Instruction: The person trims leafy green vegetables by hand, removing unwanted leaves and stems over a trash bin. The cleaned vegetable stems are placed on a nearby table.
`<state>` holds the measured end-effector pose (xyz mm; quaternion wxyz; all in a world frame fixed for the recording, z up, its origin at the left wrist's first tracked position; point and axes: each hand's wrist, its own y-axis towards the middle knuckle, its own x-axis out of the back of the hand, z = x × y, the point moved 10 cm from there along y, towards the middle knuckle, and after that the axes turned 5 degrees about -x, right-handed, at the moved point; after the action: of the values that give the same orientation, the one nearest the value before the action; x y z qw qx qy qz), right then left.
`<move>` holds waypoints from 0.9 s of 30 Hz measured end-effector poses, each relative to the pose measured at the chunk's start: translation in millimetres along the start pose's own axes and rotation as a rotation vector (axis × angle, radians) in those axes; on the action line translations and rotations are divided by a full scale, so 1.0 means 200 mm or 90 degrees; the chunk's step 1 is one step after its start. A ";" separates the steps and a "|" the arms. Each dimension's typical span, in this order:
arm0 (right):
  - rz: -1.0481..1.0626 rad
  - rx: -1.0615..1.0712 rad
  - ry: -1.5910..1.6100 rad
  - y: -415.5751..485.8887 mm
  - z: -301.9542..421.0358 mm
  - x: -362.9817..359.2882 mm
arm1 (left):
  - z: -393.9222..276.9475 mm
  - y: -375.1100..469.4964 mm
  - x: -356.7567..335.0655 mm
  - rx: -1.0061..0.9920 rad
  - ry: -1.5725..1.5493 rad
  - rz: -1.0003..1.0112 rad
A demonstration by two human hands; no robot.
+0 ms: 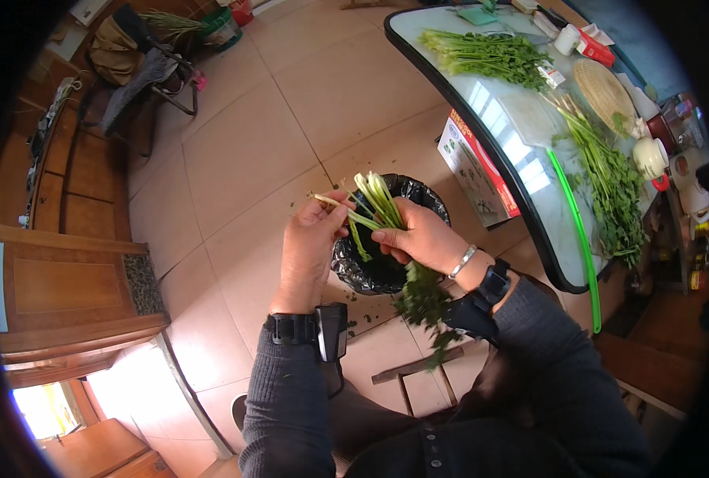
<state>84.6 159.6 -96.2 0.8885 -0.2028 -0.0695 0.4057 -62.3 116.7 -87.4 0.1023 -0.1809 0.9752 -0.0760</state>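
Near the middle of the view, my right hand (420, 233) is closed around a bunch of leafy green celery (380, 200), pale stalk ends up and leaves hanging below the wrist. My left hand (318, 230) pinches the root end of a single thin stalk (342, 208) that runs across to the bunch. Both hands are over a bin lined with a black plastic bag (426, 194). One green stem hangs between the hands, above the bin's opening.
At right, a glass-topped table (509, 113) holds two celery piles (485, 57) (608, 173), a green plastic strip (575, 227), a woven lid (604, 89) and a cream cup (650, 158). A printed carton (474, 170) stands beneath its edge. Leaf scraps lie on the floor tiles; a chair (124, 89) stands far left.
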 end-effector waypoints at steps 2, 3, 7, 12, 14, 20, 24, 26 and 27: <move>-0.053 0.048 -0.184 -0.02 0.09 0.05 | -0.07 -0.01 -0.03 -0.105 0.223 0.030; -0.096 0.072 -0.225 -0.04 0.13 0.07 | -0.12 -0.02 -0.07 -0.200 0.385 0.041; -0.089 0.092 -0.303 -0.11 0.15 0.03 | -0.10 0.01 -0.01 -0.145 0.728 -0.106; -0.020 -0.084 0.129 -0.07 -0.03 0.10 | 0.12 0.01 -0.17 0.086 0.402 0.211; 0.038 -0.092 0.167 -0.04 -0.04 0.07 | 0.10 -0.09 -0.36 0.114 0.023 0.374; 0.224 -0.066 0.150 -0.05 -0.05 -0.12 | 0.12 -0.03 -0.35 0.174 -0.267 0.137; 0.138 -0.003 -0.078 -0.02 -0.04 -0.01 | -0.06 0.09 -0.02 0.002 -0.471 -0.032; 0.077 0.012 0.023 0.00 -0.01 0.08 | -0.10 0.11 0.13 -0.038 -0.517 -0.073; 0.011 0.043 -0.010 0.00 0.02 0.13 | -0.10 0.11 0.20 -0.052 -0.532 -0.119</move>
<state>100.3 180.4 -94.3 0.8906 -0.1703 -0.0606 0.4173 -111.2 123.9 -78.4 0.4741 -0.2878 0.8314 0.0339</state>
